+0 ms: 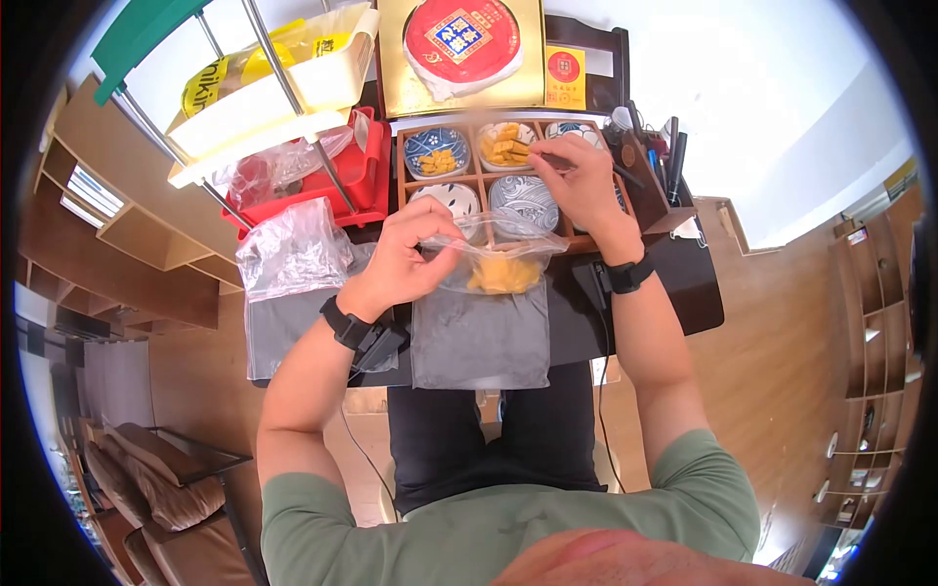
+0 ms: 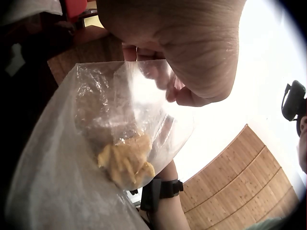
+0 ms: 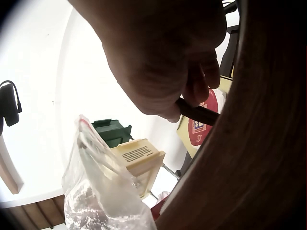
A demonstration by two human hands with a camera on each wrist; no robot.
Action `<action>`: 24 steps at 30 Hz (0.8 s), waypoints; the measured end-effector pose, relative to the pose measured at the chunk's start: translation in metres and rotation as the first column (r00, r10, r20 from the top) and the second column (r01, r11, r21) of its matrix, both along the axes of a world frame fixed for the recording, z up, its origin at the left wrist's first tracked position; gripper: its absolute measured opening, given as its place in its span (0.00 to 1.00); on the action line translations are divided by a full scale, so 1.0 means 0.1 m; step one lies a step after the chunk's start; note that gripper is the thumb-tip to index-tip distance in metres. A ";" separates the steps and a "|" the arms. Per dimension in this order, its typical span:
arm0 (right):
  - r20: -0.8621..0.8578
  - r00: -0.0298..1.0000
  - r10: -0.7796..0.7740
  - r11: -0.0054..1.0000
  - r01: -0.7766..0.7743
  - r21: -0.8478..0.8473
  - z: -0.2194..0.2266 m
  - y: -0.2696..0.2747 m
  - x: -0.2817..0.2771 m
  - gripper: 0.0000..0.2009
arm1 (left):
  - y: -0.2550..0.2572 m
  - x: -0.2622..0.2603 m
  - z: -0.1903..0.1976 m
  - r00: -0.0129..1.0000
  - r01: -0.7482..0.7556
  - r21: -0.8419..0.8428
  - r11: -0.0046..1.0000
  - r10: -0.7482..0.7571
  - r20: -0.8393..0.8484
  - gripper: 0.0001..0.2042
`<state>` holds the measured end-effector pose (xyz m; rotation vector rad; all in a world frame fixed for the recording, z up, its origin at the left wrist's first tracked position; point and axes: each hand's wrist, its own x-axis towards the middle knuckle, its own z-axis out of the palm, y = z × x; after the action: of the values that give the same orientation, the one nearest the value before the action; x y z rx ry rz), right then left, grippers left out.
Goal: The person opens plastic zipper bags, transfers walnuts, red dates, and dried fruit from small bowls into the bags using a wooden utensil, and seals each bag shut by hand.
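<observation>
My left hand [image 1: 405,259] pinches the rim of a clear plastic bag [image 1: 449,273], its thumb and fingers closed on the film. Yellow pieces [image 1: 503,273] lie inside the bag; the left wrist view shows them too [image 2: 125,163], below the hand [image 2: 192,52]. Over the divided wooden tray [image 1: 469,180], my right hand [image 1: 583,188] grips a dark, slim tool [image 3: 199,113]. Its far end is hidden in the right wrist view. Beside that hand's fingertips, yellow strips [image 1: 505,146] fill the top middle bowl. Smaller yellow pieces [image 1: 437,162] sit in the blue bowl [image 1: 420,145] at the left.
Another clear bag [image 1: 293,254] lies left of the tray, by a red bin [image 1: 376,181] and a cream rack basket [image 1: 332,83]. Behind the tray stands a gold box [image 1: 391,59] with a red round package [image 1: 469,39]. A pen holder [image 1: 660,200] is at the right.
</observation>
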<state>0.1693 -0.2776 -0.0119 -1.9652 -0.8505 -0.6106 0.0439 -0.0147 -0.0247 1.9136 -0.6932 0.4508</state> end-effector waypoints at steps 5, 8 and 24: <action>0.077 0.997 0.033 0.995 -0.025 -0.092 0.01 0.04 -0.01 0.08 | 0.00 0.00 0.00 0.999 0.021 0.004 1.000 -0.021 0.029 0.05; 0.087 0.993 0.074 0.995 -0.067 -0.080 0.03 0.08 0.00 0.09 | 0.01 0.00 0.00 0.999 0.009 0.003 1.000 -0.009 0.042 0.05; 0.153 0.988 -0.010 0.993 0.027 -0.112 0.10 0.10 0.17 0.07 | 0.02 0.01 -0.04 1.000 0.026 -0.027 0.999 -0.025 0.008 0.05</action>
<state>0.1859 -0.2675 -0.0023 -2.0508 -0.9809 -0.7447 0.0444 -0.0130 -0.0291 1.8768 -0.7126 0.4497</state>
